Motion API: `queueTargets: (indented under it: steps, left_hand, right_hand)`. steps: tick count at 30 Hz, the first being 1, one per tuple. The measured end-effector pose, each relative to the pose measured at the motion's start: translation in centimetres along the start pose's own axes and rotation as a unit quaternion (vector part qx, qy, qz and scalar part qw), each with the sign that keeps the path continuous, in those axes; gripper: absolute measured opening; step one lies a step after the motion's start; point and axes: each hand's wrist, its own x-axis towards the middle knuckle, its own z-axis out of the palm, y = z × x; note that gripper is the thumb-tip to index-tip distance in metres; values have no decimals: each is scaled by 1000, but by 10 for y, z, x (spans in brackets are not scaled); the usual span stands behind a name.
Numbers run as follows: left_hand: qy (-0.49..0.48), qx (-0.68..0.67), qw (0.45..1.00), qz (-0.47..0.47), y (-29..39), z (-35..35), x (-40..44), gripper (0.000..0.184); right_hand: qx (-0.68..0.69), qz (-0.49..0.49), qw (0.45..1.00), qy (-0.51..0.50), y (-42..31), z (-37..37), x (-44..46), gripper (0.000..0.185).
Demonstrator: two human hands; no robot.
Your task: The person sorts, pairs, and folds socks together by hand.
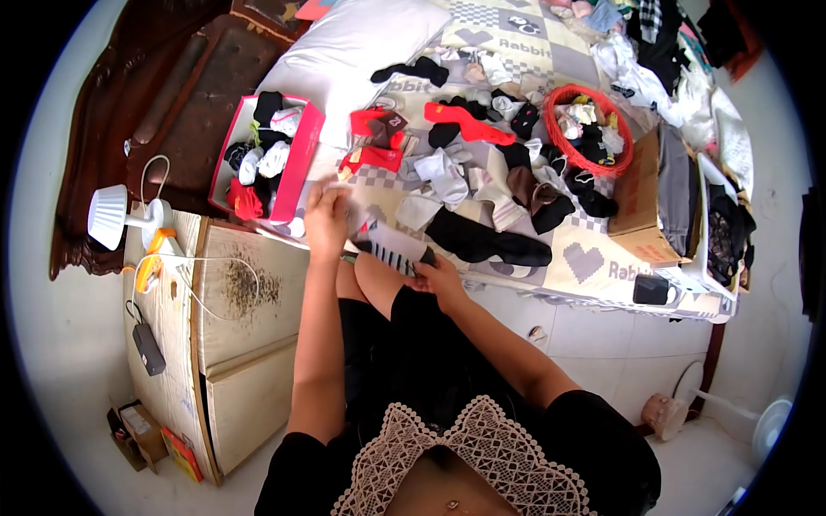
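My right hand [439, 282] grips the dark end of a striped sock [391, 248], white and grey with black bars, which lies stretched over my lap at the bed's edge. My left hand [327, 217] is closed, fingers curled together, above the bed edge by the pink box [297, 168]; a pale blur beside the fingers hides what they may hold. Just beyond both hands, a long black sock [486, 241], a white sock [443, 175] and red socks [372, 158] are spread on the bed.
Rolled socks fill the pink box. A red basket [553, 129] holds more small garments, beside a cardboard box [641, 206] of dark cloth. A white pillow [344, 52] lies at the back. At left, a worn cabinet [245, 292] carries a white lamp [110, 215] and cables.
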Motion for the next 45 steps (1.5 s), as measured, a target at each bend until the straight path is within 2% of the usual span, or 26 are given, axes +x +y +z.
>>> queueTargets:
  steps: [2, 4, 6, 7, 8, 9, 10, 13, 16, 17, 18, 20, 22, 24, 25, 26, 28, 30, 32, 34, 36, 38, 40, 41, 43, 45]
  left_hand:
    - [63, 80, 995, 5, 12, 15, 10, 28]
    - [47, 85, 994, -56, 6, 33, 2, 44]
    - [-25, 82, 994, -72, -12, 58, -17, 48]
    - [-25, 84, 993, -74, -27, 73, -31, 48]
    - [-100, 95, 988, -63, -42, 87, -47, 49]
    - [-174, 104, 978, -52, -49, 95, -58, 51]
    - [-173, 102, 978, -56, -46, 97, -64, 51]
    - [-249, 148, 952, -101, -45, 111, -68, 61]
    - [-187, 177, 966, -38, -56, 132, -56, 60]
    - [-190, 195, 962, -17, -62, 137, -48, 62]
    - [-188, 192, 963, -17, -67, 142, -42, 62]
    - [-211, 231, 950, 10, -76, 148, -32, 58]
    - [-190, 211, 958, 23, -80, 149, -24, 55]
    - [-200, 170, 965, -11, -81, 146, -20, 53]
    - [-189, 169, 967, -10, -81, 146, -17, 50]
    - [-190, 170, 967, -17, -83, 146, -16, 50]
    - [-183, 136, 974, -9, -89, 148, -15, 48]
    - [-175, 131, 976, -18, -96, 149, -14, 47]
    - [-159, 106, 981, -11, -102, 152, -17, 45]
    - [-150, 101, 983, -20, -102, 151, -13, 43]
    - [-155, 88, 984, -20, -103, 151, -12, 42]
    - [-153, 83, 984, -28, -106, 151, -12, 40]
    - [-146, 72, 986, -23, -105, 152, -13, 40]
    - [-144, 70, 987, -22, -105, 152, -13, 40]
    - [-151, 67, 986, -29, -105, 151, -15, 41]
    - [-145, 66, 987, -23, -106, 152, -17, 41]
  right_hand:
    - [21, 0, 1000, 1, -1, 1, 20, 29]
    - [74, 24, 997, -2, -1, -6, 43, 31]
    - [47, 55, 997, 16, 2, -19, 57, 34]
    - [22, 78, 995, 58, 4, -23, 60, 35]
    - [-4, 100, 990, 100, 6, -30, 63, 35]
    - [-23, 96, 993, 66, 13, -42, 68, 29]
    - [-27, 97, 993, 67, 8, -48, 64, 29]
    - [-203, 118, 971, -40, -18, -58, 59, 23]
    - [-230, 16, 971, -57, -57, -65, 74, 25]
    - [-187, -30, 981, -53, -67, -69, 86, 24]
    - [-207, -60, 976, -19, -92, -59, 91, 20]
    - [-233, -185, 954, -31, -119, -77, 131, 18]
    - [-301, -286, 909, 43, -162, -70, 157, 18]
    - [-309, -348, 883, 59, -196, -84, 216, 18]
    - [-363, -387, 842, 95, -218, -79, 234, 19]
    - [-415, -425, 794, 129, -241, -71, 254, 20]
    - [-544, -509, 649, 150, -278, -81, 317, 25]
    - [-604, -516, 585, 161, -303, -87, 376, 32]
    - [-723, -475, 444, 233, -324, -95, 431, 41]
    - [-747, -351, 507, 250, -344, -89, 459, 47]
    - [-778, -247, 528, 234, -351, -75, 462, 49]
    - [-796, -203, 517, 242, -354, -79, 476, 47]
    - [-838, -240, 418, 256, -346, -99, 490, 45]
    - [-838, -241, 416, 258, -343, -108, 493, 45]
    - [-752, -295, 556, 198, -340, -110, 477, 38]
    - [-530, -364, 755, 133, -319, -98, 426, 34]
